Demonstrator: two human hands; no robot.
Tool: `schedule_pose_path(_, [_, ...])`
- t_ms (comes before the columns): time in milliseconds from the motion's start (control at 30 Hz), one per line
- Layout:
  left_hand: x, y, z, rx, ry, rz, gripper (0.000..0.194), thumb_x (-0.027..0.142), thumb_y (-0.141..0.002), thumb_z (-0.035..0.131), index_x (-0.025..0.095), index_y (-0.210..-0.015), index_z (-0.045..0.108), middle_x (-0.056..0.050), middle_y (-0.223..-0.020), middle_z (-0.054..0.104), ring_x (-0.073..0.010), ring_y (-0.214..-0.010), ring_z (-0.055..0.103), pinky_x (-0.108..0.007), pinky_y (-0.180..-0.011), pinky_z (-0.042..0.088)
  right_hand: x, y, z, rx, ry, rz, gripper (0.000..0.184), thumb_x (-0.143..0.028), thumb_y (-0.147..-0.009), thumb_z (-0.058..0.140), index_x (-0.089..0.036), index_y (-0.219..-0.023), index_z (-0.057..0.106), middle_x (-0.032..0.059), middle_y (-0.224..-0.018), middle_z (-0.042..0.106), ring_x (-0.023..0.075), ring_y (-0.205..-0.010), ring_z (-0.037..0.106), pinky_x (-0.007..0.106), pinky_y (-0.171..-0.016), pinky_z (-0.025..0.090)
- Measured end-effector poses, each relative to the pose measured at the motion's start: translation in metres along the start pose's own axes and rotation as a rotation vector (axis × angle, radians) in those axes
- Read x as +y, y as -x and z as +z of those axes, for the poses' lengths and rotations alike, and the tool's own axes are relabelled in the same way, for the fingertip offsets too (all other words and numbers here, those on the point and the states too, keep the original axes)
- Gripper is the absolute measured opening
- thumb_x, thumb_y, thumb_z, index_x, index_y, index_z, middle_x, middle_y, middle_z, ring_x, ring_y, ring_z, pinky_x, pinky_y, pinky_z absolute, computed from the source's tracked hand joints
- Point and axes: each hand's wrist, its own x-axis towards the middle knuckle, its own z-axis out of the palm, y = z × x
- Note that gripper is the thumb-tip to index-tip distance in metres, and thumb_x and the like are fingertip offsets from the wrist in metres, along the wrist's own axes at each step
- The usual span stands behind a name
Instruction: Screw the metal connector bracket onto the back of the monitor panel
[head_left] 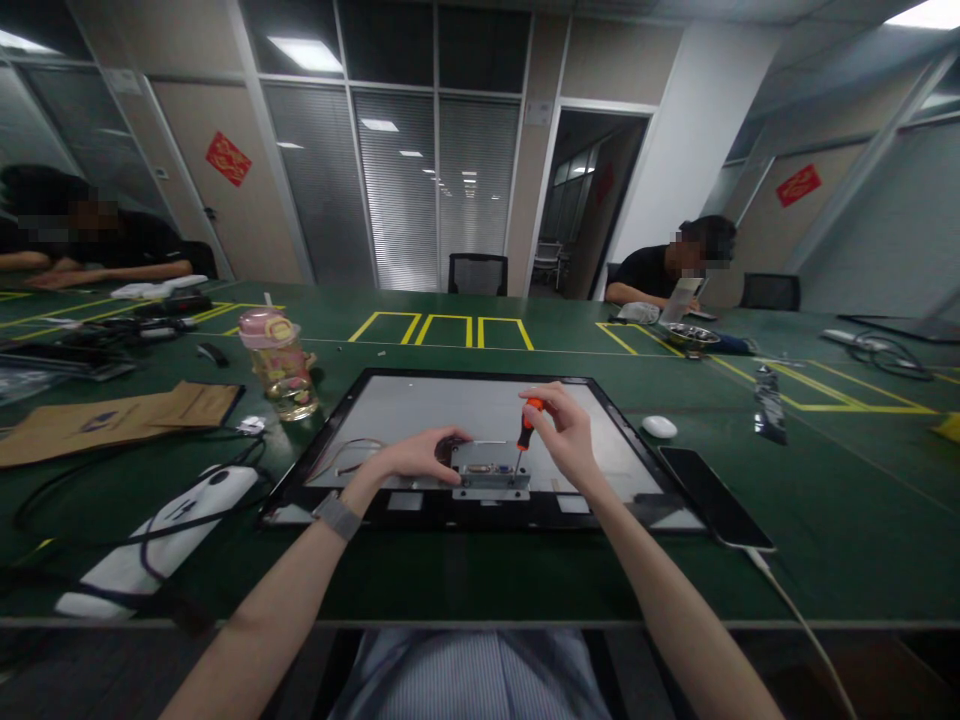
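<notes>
A flat display panel (420,405) lies face down on the green table (825,520) in front of me, its grey metal back up inside a black frame. A small metal connector bracket (491,470) sits near its front edge. My right hand (566,430) grips an orange-handled screwdriver (528,420) held upright, with its tip down on the bracket's right side. My left hand (420,455) rests on the panel with its fingers curled against the bracket's left end.
A pink-lidded drinking bottle (279,365) stands left of the panel, with brown envelopes (112,415) and black cables (150,480) beyond. A black phone (712,495) on a charging lead and a white mouse (659,427) lie to the right. Two other people sit at the far side.
</notes>
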Motion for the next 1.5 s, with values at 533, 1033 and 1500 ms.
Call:
schedule_pose_path(533, [-0.005,-0.001,0.0,-0.006,0.008,0.003,0.073,0.036,-0.061,0.08,0.021,-0.126,0.051,-0.008,-0.126,0.056,-0.0283,-0.113,0.054,-0.04,-0.097,0.041,0.006,-0.003,0.001,-0.055,-0.327,0.199,0.017,-0.04,-0.085,0.06,-0.025,-0.088,0.068,0.003,-0.09,0.065,0.0185,-0.088,0.063,0.034,-0.081,0.05])
schedule_pose_path(1033, [0.005,0.001,0.0,0.01,-0.012,0.007,0.07,0.033,-0.061,0.079,0.018,-0.124,0.053,-0.009,-0.126,0.057,-0.0285,-0.114,0.054,-0.041,-0.099,0.04,0.001,-0.007,0.0,-0.135,-0.567,0.291,0.026,-0.031,-0.081,0.056,-0.021,-0.098,0.074,0.0074,-0.099,0.073,0.0238,-0.094,0.065,0.044,-0.096,0.043])
schedule_pose_path(1500, [0.008,0.004,-0.001,0.006,-0.084,-0.004,0.068,0.037,-0.064,0.078,0.021,-0.125,0.052,-0.008,-0.129,0.055,-0.0276,-0.113,0.053,-0.039,-0.096,0.041,0.005,-0.006,-0.006,-0.018,-0.156,0.137,0.018,-0.029,-0.088,0.053,-0.024,-0.095,0.069,0.0038,-0.092,0.067,0.0189,-0.088,0.063,0.034,-0.083,0.049])
